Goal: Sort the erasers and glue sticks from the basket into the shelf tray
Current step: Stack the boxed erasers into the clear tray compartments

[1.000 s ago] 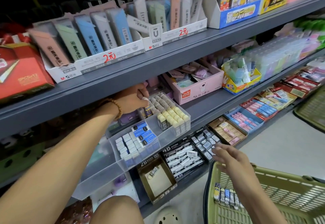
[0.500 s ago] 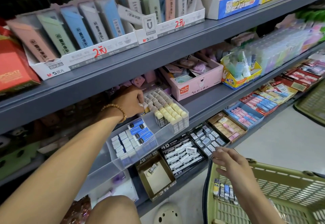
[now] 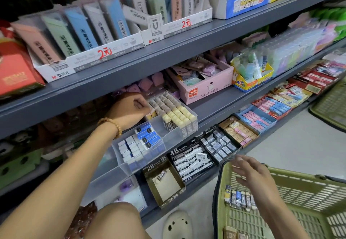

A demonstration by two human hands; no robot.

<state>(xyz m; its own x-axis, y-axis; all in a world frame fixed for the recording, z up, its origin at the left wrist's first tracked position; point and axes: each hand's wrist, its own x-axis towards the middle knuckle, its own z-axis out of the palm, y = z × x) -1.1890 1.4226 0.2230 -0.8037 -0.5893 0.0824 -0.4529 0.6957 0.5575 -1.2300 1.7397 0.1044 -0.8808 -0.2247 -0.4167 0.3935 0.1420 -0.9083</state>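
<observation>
Grey shop shelves [image 3: 168,55] stand over a pale floor. At the middle shelf's front edge a clear tray [image 3: 168,135] holds cream erasers [image 3: 177,115]; the left hand [image 3: 131,107] curls its fingers at their back-left corner (what it pinches is hidden). The right hand [image 3: 249,173], fingers spread, hovers over the green basket [image 3: 299,201] with more erasers in a row

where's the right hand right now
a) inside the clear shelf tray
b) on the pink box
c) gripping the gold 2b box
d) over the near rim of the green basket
d: the right hand hovers with fingers spread over the rim of the green basket, above the row of erasers lying inside it; it is the left hand that is at the clear shelf tray.
</observation>
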